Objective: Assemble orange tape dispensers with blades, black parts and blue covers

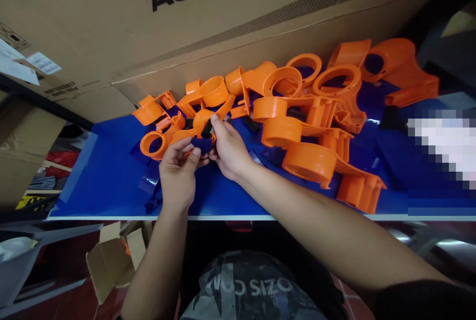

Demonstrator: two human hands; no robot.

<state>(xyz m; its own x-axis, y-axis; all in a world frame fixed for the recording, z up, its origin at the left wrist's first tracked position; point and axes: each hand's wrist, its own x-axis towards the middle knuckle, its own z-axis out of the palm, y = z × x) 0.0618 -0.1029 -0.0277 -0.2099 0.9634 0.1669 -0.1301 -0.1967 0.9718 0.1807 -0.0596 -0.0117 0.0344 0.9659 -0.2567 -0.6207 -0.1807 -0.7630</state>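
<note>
My left hand [180, 168] pinches a small dark blue plastic piece [202, 145] between thumb and fingers. Close against it, my right hand [231, 149] grips a small black part [207, 129] with its thumb on top. Whether the blue piece and the black part are joined, I cannot tell. Just behind both hands lies an orange plastic tape dispenser [203, 119], partly covered by the fingers. To the left is another orange dispenser [152, 145] with a round ring. Both hands are slightly above the blue tabletop [111, 181].
Several orange tape dispensers [310, 161] lie spread to the right and behind. Loose black pieces [252, 124] sit among them. A large cardboard box [111, 27] stands along the back. Below the table's front edge is an open carton [111, 265]. A blurred-out patch covers the far right.
</note>
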